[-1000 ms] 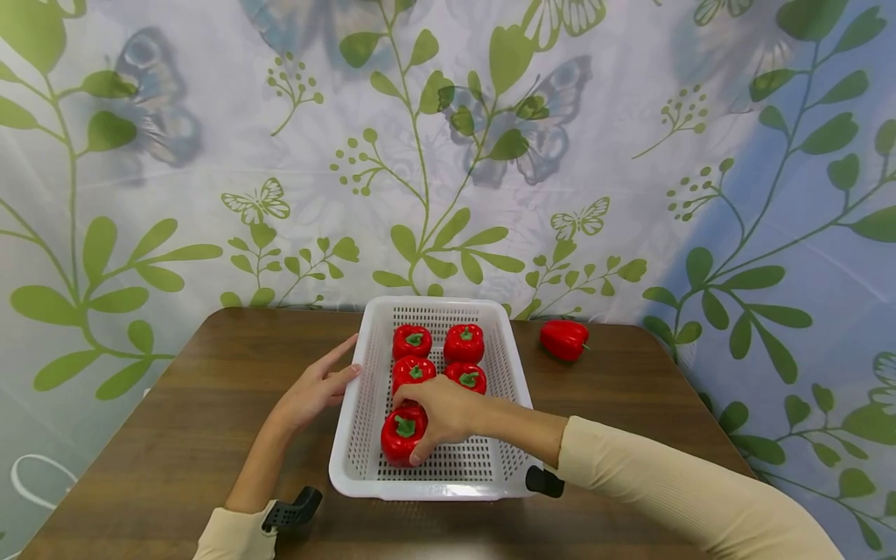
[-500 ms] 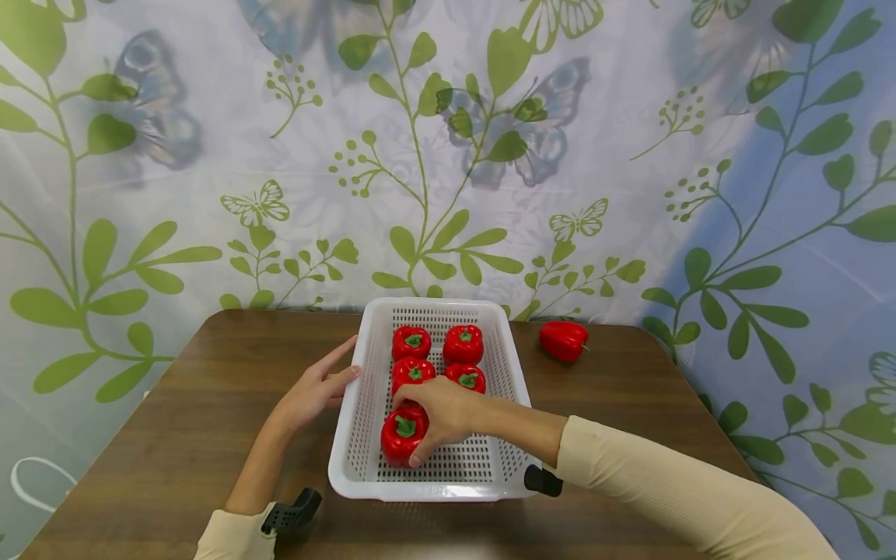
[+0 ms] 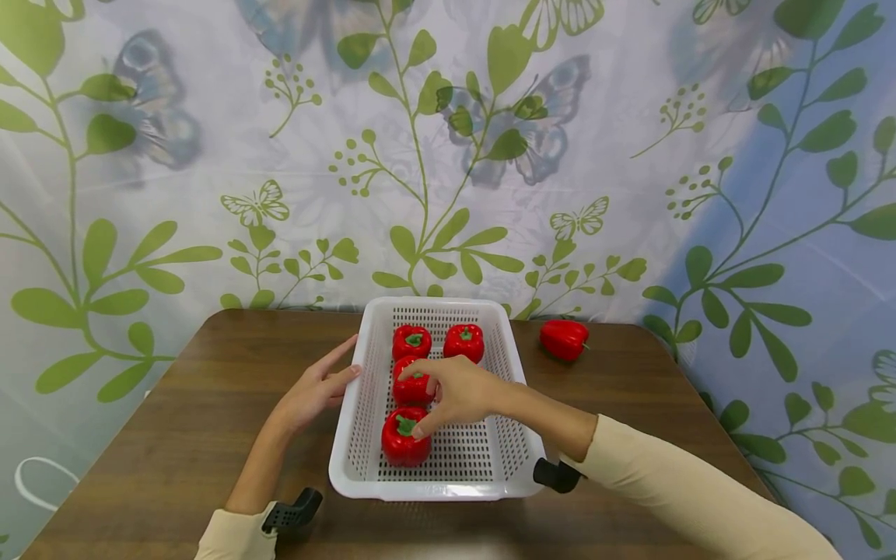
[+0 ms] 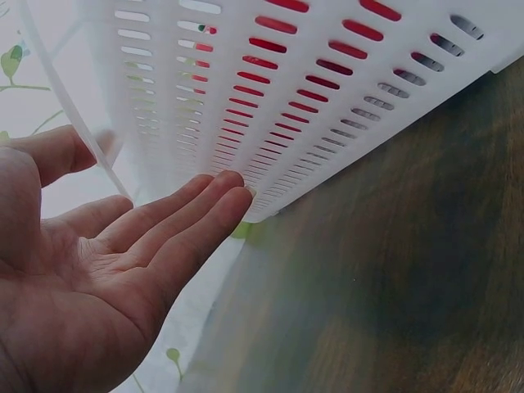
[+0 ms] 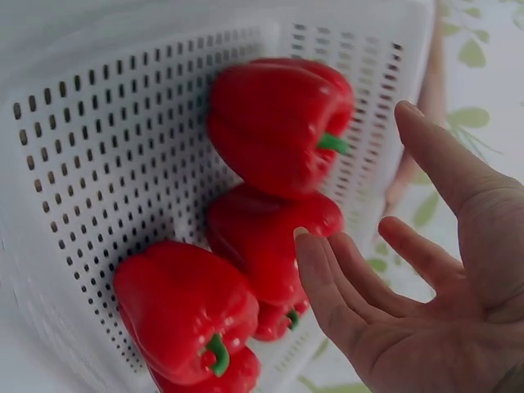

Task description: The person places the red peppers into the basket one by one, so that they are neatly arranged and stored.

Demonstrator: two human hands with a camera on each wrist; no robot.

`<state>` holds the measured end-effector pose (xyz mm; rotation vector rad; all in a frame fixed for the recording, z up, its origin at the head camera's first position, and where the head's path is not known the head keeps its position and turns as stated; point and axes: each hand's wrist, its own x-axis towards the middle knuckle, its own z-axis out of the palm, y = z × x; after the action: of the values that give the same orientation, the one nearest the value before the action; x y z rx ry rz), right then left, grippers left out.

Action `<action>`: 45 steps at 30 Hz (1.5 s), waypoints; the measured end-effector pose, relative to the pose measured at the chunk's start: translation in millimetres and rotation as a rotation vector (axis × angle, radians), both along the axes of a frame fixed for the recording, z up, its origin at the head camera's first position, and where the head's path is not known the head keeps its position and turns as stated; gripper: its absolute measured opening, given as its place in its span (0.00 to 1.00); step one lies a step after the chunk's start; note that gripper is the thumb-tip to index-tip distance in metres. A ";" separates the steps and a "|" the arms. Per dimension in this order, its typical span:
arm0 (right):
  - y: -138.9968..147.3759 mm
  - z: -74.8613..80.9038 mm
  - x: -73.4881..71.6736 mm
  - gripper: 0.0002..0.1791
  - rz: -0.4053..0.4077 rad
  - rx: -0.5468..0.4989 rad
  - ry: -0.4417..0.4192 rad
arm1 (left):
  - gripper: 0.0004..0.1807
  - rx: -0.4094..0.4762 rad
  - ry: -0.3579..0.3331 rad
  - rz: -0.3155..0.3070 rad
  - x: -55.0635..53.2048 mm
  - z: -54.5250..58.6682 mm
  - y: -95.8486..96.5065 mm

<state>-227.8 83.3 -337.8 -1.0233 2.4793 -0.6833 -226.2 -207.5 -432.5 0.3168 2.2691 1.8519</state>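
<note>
A white slotted plastic basket (image 3: 434, 491) holds several red bell peppers with green stems. My right hand (image 3: 458, 393) hovers over it, fingers spread and holding nothing. Just left of its thumb stands the front-left bell pepper (image 3: 404, 443), seen free of the fingers (image 5: 323, 282) in the right wrist view. One bell pepper (image 5: 188, 307) in the right row is hidden behind the right hand in the head view. On the basket's left side, my left hand (image 3: 315, 395) touches the rim with its thumb, the other fingers stretched along the outer wall (image 4: 270, 106).
Another red bell pepper (image 3: 564, 340) lies on its side on the brown wooden table (image 3: 231, 389), right of the basket near the back edge. A cloth (image 3: 301, 171) printed with leaves and butterflies hangs behind the table.
My right hand has let go of the front-left bell pepper and risen slightly up and to the right, its fingers spreading. The left hand and basket have stayed in place.
</note>
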 end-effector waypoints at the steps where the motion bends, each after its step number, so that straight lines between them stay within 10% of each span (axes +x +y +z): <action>1: 2.4 2.2 -1.2 0.41 -0.008 -0.013 -0.004 | 0.37 -0.001 0.002 -0.001 -0.1 0.1 -0.1; 21: 75.3 22.7 -23.0 0.41 -0.325 -0.145 -0.010 | 0.37 0.026 -0.010 -0.002 -4.4 -1.2 -0.8; 36: 133.9 13.5 -41.7 0.44 -0.522 -0.200 0.173 | 0.36 0.033 -0.027 -0.003 -7.7 -0.8 -1.3; 45: 161.3 -3.6 -57.7 0.46 -0.692 -0.262 0.144 | 0.36 0.020 -0.033 -0.005 -9.1 -0.7 -2.4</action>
<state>-285.5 244.6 -341.5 -0.2576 2.9327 -1.1931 -235.4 -210.0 -433.1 0.2921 2.2280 1.8643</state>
